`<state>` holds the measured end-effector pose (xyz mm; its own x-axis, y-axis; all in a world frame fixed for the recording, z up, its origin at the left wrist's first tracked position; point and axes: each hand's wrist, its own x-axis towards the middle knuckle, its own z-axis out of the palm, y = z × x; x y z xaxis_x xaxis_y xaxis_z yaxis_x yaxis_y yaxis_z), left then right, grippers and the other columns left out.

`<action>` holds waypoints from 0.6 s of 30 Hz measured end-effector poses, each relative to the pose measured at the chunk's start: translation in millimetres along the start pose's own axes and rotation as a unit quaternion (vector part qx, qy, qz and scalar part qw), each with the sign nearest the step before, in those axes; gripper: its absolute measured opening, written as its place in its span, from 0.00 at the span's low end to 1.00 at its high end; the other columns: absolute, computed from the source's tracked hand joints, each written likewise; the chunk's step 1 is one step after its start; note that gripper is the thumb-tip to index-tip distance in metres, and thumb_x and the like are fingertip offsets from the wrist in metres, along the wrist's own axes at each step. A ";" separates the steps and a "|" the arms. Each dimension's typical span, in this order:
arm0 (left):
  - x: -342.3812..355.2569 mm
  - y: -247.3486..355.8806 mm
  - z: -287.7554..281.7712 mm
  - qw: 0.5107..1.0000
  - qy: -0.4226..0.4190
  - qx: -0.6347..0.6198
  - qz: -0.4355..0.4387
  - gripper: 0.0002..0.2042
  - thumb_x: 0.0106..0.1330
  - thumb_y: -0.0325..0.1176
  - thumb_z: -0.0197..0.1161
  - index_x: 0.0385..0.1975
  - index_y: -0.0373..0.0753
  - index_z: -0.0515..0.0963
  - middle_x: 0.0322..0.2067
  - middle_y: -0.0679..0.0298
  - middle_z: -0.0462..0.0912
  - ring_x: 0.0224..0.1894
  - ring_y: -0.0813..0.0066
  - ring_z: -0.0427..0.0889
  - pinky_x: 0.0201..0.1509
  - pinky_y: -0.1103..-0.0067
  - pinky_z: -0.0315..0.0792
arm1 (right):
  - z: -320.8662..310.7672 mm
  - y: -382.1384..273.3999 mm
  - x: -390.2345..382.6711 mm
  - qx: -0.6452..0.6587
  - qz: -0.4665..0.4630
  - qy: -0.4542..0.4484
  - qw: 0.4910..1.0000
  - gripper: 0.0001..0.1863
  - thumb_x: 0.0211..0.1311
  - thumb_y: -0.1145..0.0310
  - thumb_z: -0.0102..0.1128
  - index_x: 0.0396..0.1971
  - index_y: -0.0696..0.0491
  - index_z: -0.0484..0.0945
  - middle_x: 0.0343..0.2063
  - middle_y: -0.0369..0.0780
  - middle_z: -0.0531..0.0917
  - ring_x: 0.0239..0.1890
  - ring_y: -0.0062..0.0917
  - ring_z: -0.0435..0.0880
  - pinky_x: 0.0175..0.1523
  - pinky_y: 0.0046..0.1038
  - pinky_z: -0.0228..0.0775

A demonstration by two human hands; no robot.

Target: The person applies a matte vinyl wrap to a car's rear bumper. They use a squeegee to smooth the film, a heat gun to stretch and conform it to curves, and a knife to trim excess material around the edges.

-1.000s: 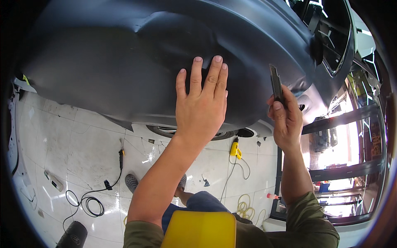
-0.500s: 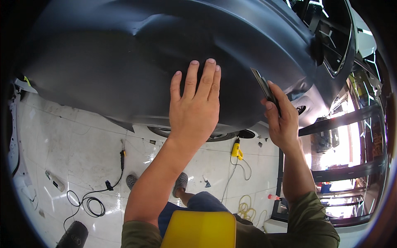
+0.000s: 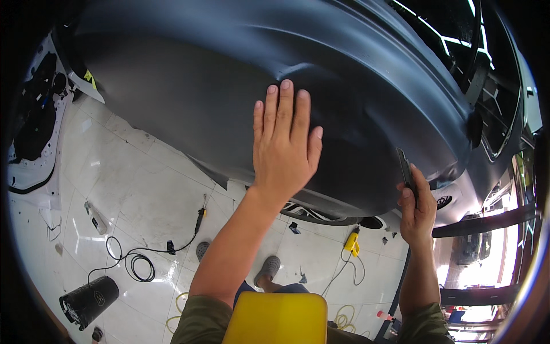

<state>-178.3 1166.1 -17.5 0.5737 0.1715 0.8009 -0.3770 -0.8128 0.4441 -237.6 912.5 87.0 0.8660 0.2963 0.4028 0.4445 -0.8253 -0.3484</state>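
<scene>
A matte dark grey sheet (image 3: pixel 177 109) covers the curved car body panel, with a creased ridge (image 3: pixel 293 69) above my fingertips. My left hand (image 3: pixel 283 155) lies on that surface palm down, fingers stretched out and thumb to the right. Lower to the right, my right hand (image 3: pixel 419 212) grips a slim utility knife (image 3: pixel 404 160), blade tip pointing up, close to the panel. An oval opening (image 3: pixel 444 201) shows just right of that hand. Part of a wheel (image 3: pixel 309 213) shows below the sheet.
On the tiled floor lie a yellow heat gun (image 3: pixel 352 243), a coiled black cable (image 3: pixel 137 266), a black cylinder (image 3: pixel 89 301) and yellow hose (image 3: pixel 344 318). A detached door panel (image 3: pixel 37 126) is at left. A yellow block (image 3: pixel 275 321) sits at my body, bottom centre.
The view has swung, so the car and floor sit further right and lower. My left hand has shifted leftward along the panel to the crease; the right still holds the knife.
</scene>
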 end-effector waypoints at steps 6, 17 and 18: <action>0.7 -10.1 -4.6 0.998 -0.055 0.032 -0.004 0.28 0.67 0.39 0.56 0.64 0.30 0.65 0.68 0.48 0.60 0.72 0.46 0.55 0.73 0.55 0.49 | 6.8 -24.7 24.8 -0.005 -0.040 -0.020 0.999 0.20 0.68 0.76 0.52 0.60 0.56 0.70 0.31 0.41 0.80 0.26 0.21 0.76 0.31 0.23 0.68; 8.7 -39.4 -9.9 0.995 0.067 -0.063 -0.035 0.24 0.63 0.30 0.60 0.59 0.27 0.69 0.62 0.45 0.68 0.62 0.43 0.67 0.65 0.61 0.64 | 54.2 -114.5 134.6 -0.199 -0.267 -0.077 0.940 0.22 0.60 0.78 0.56 0.56 0.50 0.73 0.30 0.42 0.76 0.29 0.39 0.79 0.34 0.36 0.73; 8.5 -40.0 -10.4 0.995 0.067 -0.064 -0.036 0.24 0.63 0.31 0.61 0.59 0.27 0.69 0.62 0.45 0.69 0.62 0.43 0.67 0.65 0.61 0.64 | 56.3 -116.0 142.5 -0.211 -0.287 -0.076 0.931 0.22 0.59 0.77 0.57 0.55 0.50 0.73 0.30 0.42 0.76 0.30 0.39 0.79 0.34 0.36 0.73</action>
<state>-165.9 1206.0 -24.3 0.5043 0.3057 0.8076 -0.4329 -0.7198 0.5427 -152.9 1077.5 137.2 0.5503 0.7848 0.2851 0.7417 -0.6162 0.2648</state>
